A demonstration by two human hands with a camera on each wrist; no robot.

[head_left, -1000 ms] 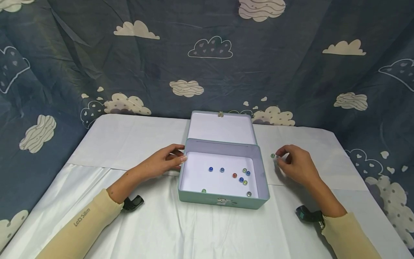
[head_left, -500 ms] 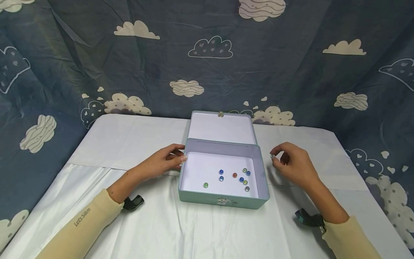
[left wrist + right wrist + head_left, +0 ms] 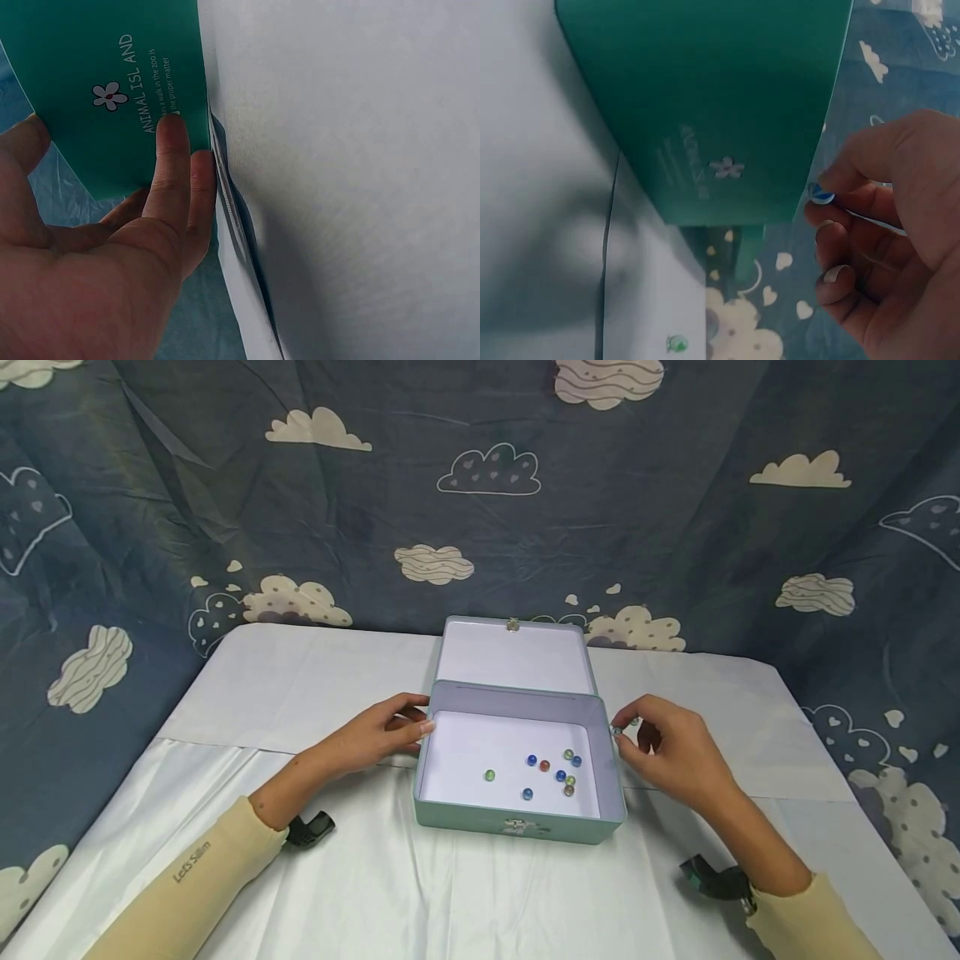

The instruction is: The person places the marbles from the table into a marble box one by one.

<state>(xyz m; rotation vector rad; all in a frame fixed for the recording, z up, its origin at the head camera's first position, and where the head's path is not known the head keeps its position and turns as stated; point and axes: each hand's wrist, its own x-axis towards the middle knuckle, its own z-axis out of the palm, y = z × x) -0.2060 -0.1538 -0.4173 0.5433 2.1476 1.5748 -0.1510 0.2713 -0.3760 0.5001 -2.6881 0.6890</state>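
A green tin box (image 3: 519, 832) with its lid (image 3: 513, 653) swung back contains several glass marbles, among them a red marble (image 3: 544, 766), a blue marble (image 3: 528, 794) and a green marble (image 3: 490, 775). My left hand (image 3: 378, 732) rests against the box's left end, thumb at the rim, fairly straight fingers (image 3: 171, 169) on the printed outer wall. Just outside the right wall my right hand (image 3: 678, 747) pinches a clear marble with blue inside (image 3: 821, 193) between thumb and index finger. The other fingers of that hand are curled and hold nothing.
A green marble (image 3: 677, 343) lies on the white cloth (image 3: 352, 868) to the right of the box, mostly hidden behind my right hand in the head view. Dark blue cloth with cloud prints (image 3: 637, 535) hangs behind the table and at its sides.
My right hand has picked up the marble from the cloth and moved left with it to the box's right wall. Some marbles inside have rolled, mostly rightward. My left hand stays put.
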